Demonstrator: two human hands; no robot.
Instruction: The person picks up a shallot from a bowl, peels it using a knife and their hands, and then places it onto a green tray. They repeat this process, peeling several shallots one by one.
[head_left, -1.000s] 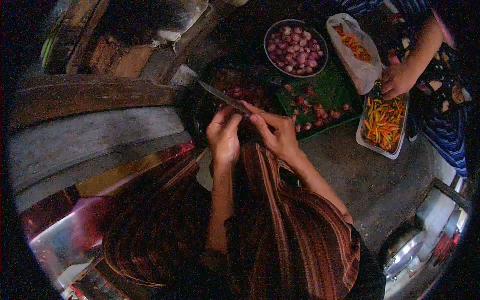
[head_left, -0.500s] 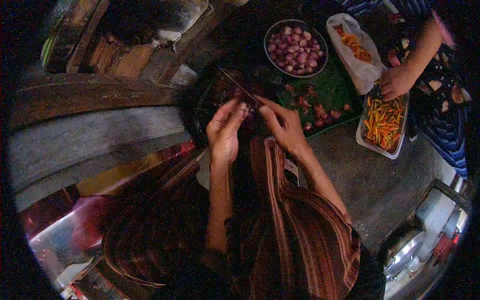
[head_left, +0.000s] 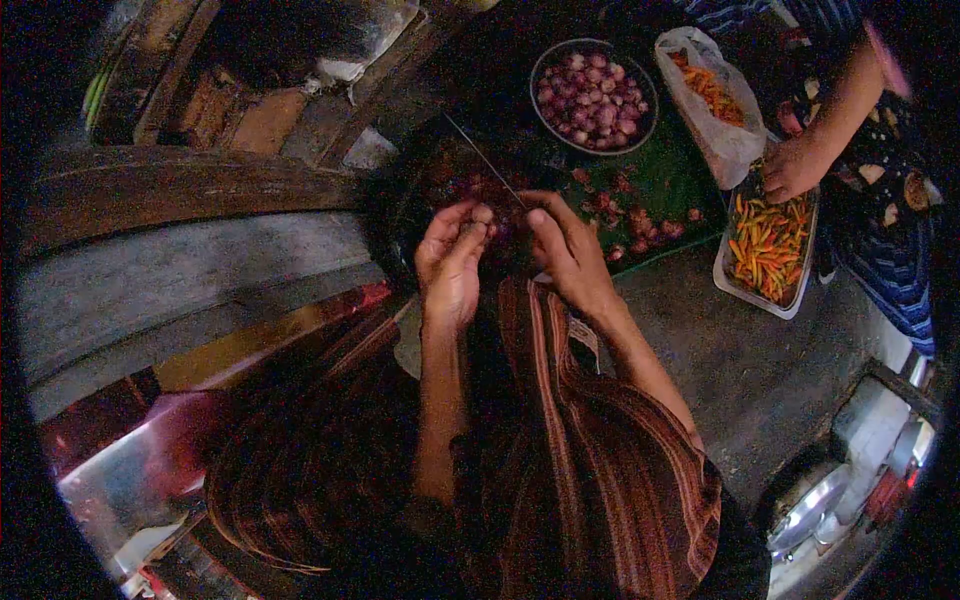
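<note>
Gripping knife [head_left: 485, 160] in right hand [head_left: 574, 254], pointed forward, presumably for safety; left hand [head_left: 451, 258] pinches bulb [head_left: 483, 214], likely for control; hands apart.

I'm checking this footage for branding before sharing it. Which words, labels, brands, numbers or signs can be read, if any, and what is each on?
None: no text can be read anywhere in this view.
Knife, plastic bag and chili tub: no legible marking.
Shiny red surface at lower left: too blurred to tell.
</note>
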